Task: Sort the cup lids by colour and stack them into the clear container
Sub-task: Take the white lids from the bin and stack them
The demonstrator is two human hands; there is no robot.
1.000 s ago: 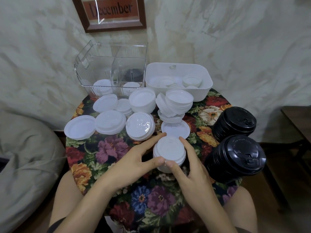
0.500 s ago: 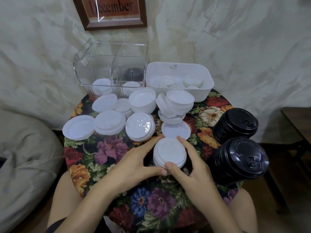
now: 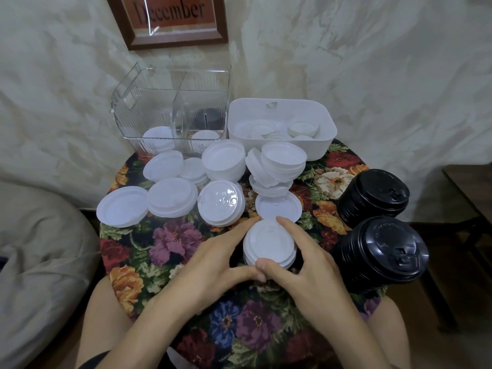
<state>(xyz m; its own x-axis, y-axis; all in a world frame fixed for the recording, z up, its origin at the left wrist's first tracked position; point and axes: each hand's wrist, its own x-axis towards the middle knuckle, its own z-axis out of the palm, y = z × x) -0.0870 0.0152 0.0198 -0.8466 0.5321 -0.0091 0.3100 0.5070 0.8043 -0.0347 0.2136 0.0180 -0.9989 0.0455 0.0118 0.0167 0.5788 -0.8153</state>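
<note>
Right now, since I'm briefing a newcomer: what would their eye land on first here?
The left hand and right hand grip a short stack of white lids, front and centre. At the right sit the near black stack and far black stack. White lid piles crowd the floral cloth before the clear container.

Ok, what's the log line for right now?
left hand: holds white lid stack | right hand: holds same stack | black lid stacks: beside right hand | clear container: few lids inside

"December" reads in dark serif letters on the orange-red face of the brown wooden picture frame (image 3: 170,20), above the clear plastic container (image 3: 170,110); glare blurs the second letter
</note>
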